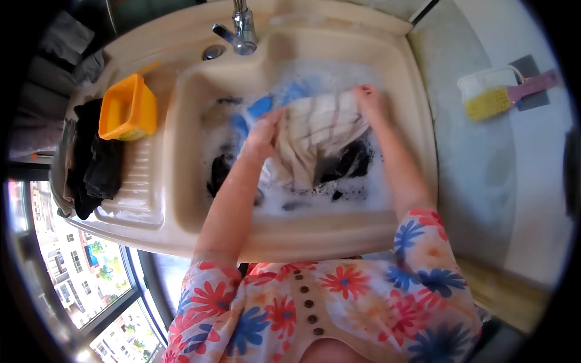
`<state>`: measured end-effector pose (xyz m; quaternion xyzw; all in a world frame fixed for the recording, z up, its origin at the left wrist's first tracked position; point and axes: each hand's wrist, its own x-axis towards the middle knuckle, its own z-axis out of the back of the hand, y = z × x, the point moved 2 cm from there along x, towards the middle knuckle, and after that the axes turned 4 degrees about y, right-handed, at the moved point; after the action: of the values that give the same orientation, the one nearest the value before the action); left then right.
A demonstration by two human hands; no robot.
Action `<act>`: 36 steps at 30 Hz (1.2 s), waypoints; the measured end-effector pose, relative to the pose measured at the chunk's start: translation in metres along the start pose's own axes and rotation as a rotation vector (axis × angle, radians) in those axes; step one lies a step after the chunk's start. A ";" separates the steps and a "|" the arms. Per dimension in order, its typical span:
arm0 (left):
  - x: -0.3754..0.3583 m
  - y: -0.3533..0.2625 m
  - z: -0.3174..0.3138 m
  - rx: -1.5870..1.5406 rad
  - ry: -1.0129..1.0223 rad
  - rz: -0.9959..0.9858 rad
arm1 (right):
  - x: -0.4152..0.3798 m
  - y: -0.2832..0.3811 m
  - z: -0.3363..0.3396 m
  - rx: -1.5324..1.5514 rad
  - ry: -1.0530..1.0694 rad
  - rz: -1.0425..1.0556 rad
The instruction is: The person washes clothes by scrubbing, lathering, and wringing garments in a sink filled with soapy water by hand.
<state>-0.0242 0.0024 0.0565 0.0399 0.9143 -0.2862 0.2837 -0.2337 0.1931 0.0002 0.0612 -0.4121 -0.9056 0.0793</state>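
Stretched between both hands is a wet cream cloth with dark stripes (321,130), its lower part hanging into the soapy water. My left hand (264,133) is closed on the cloth's left side. At its upper right corner, my right hand (369,100) pinches the edge between thumb and fingers. Black fabric (354,162) floats in the suds below the cloth, and a blue cloth (260,107) lies in the water just beyond my left hand. All of it is inside the beige sink basin (187,181).
A chrome faucet (244,30) rises behind the basin. On the ribbed drainboard (136,202) at left stand a yellow plastic container (128,109) and dark folded clothes (97,163). A scrub brush with yellow bristles (490,103) hangs by the right wall. A window (85,260) is at lower left.
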 end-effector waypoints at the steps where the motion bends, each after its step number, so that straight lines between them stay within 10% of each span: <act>1: 0.026 0.013 0.032 0.171 0.019 -0.088 | 0.002 -0.009 0.001 0.012 -0.040 0.049; 5: 0.066 0.071 0.067 0.946 -0.218 -0.175 | -0.059 -0.013 -0.050 -0.170 0.283 0.072; 8: 0.048 0.050 0.063 0.925 -0.203 -0.063 | -0.070 0.005 -0.026 -0.602 0.815 0.042; 9: 0.045 0.045 0.065 0.549 -0.143 0.066 | -0.020 -0.099 -0.070 -0.260 0.516 0.053; 12: 0.048 0.047 0.046 -0.113 0.073 0.158 | -0.066 0.016 -0.034 -0.287 0.323 0.283; 14: 0.045 0.046 0.036 -0.149 0.125 0.178 | -0.130 0.080 -0.037 -0.221 0.031 0.819; 18: 0.023 0.045 0.003 -0.042 -0.035 0.086 | -0.183 0.119 -0.046 -0.079 0.148 0.957; 19: 0.011 0.049 -0.007 0.001 -0.105 0.063 | -0.154 0.090 -0.065 0.133 0.562 0.363; 21: -0.005 0.053 -0.026 0.087 -0.234 -0.002 | -0.109 0.082 -0.086 0.216 0.197 0.100; 23: 0.010 0.049 -0.011 0.123 -0.252 0.027 | -0.102 0.092 -0.077 -0.170 0.054 0.395; 25: 0.018 0.057 0.025 0.428 0.038 -0.563 | -0.154 0.125 -0.056 0.065 0.085 0.723; 30: 0.031 0.052 0.013 0.083 -0.218 -0.122 | -0.099 0.073 -0.080 -0.115 0.171 0.282; 32: 0.023 0.032 -0.014 0.257 -0.198 -0.089 | -0.057 0.043 -0.065 -0.680 0.063 0.705; 36: 0.031 0.011 0.008 0.035 -0.021 -0.096 | -0.004 0.026 0.012 -0.314 0.216 -0.048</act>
<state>-0.0439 0.0039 0.0286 -0.0022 0.9071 -0.3158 0.2784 -0.2295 0.1861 0.0280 0.1546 -0.2533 -0.9486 0.1100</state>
